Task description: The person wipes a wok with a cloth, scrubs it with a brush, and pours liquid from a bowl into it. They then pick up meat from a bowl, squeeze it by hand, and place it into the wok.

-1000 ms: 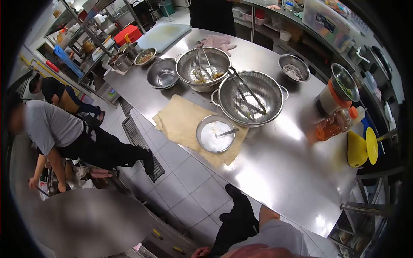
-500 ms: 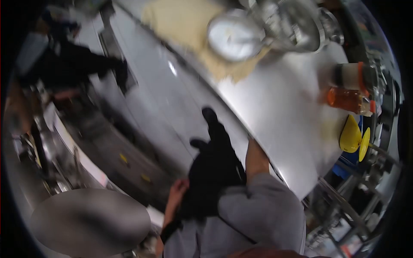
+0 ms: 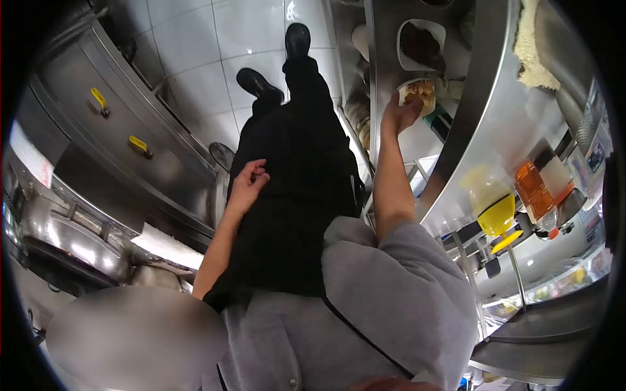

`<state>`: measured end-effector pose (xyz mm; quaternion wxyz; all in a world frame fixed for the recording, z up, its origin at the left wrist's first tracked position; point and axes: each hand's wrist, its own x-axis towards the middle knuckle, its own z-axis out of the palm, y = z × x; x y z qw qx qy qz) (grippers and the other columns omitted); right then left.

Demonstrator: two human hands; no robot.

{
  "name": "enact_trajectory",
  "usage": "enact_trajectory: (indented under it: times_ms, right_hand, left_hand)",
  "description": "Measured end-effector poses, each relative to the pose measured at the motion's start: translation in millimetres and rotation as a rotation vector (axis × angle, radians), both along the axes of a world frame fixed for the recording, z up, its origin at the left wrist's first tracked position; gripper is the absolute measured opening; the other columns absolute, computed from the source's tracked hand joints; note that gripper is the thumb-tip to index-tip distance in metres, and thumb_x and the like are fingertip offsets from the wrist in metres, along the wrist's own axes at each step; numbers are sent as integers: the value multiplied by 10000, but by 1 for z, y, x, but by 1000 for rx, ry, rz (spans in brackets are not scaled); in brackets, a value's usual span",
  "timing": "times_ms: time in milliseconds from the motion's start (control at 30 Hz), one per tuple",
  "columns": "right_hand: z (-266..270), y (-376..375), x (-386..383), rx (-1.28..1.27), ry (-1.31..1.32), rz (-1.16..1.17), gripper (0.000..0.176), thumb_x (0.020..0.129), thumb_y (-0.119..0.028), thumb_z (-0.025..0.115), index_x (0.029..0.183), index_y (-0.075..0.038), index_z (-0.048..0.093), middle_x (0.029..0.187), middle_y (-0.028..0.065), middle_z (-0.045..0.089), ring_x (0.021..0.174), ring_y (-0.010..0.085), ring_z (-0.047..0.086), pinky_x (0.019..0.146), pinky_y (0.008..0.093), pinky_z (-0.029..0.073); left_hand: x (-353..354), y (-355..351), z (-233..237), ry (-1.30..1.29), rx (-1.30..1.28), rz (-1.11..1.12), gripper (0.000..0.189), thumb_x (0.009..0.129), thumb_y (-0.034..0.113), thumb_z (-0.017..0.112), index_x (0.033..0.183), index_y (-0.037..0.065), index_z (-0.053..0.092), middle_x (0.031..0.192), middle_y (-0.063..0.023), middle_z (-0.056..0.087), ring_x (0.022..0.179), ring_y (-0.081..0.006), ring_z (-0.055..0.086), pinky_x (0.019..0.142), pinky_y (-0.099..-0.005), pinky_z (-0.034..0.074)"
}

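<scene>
Over the black apron, my left hand is held loosely open with slightly bent fingers and nothing in it. My right hand reaches below the right counter's edge to a small white bowl of pale brown pieces. Its thumb is by the near rim and its fingers curl over the inside, seeming to grip the bowl. Beyond that bowl is a white container with dark contents. A green-and-black object lies just right of my right hand.
On the right are a steel counter, a yellow-capped bottle, an orange bottle and a pale cloth. At left stands a steel unit with yellow handles. White floor tiles lie ahead.
The view has swung toward the shelf below the counter. My right hand, hidden before by the counter edge, now shows at the bowl. My left hand is now higher, over the apron.
</scene>
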<state>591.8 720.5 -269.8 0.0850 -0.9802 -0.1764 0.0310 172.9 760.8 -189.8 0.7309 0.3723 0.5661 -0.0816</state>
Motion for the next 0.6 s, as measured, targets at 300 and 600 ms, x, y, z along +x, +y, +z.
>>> enact_trajectory:
  times_ms: [300, 600]
  right_hand:
    - [-11, -71, -15, 63, 11, 50, 189, 861, -220, 717, 892, -40, 670, 818, 127, 655, 745, 301, 620, 713, 377, 509]
    - [-21, -63, 26, -93, -15, -370, 354, 848, -357, 671, 973, -26, 696, 983, 149, 693, 897, 326, 660, 815, 436, 506]
  left_hand:
    - [-9, -4, 4, 29, -69, 154, 381, 899, 64, 633, 1272, 26, 571, 1026, -47, 616, 955, -111, 567, 885, -249, 457]
    - [-15, -4, 4, 85, -41, 147, 363, 905, 47, 610, 1265, 18, 574, 1014, -52, 630, 948, -115, 577, 892, -254, 462]
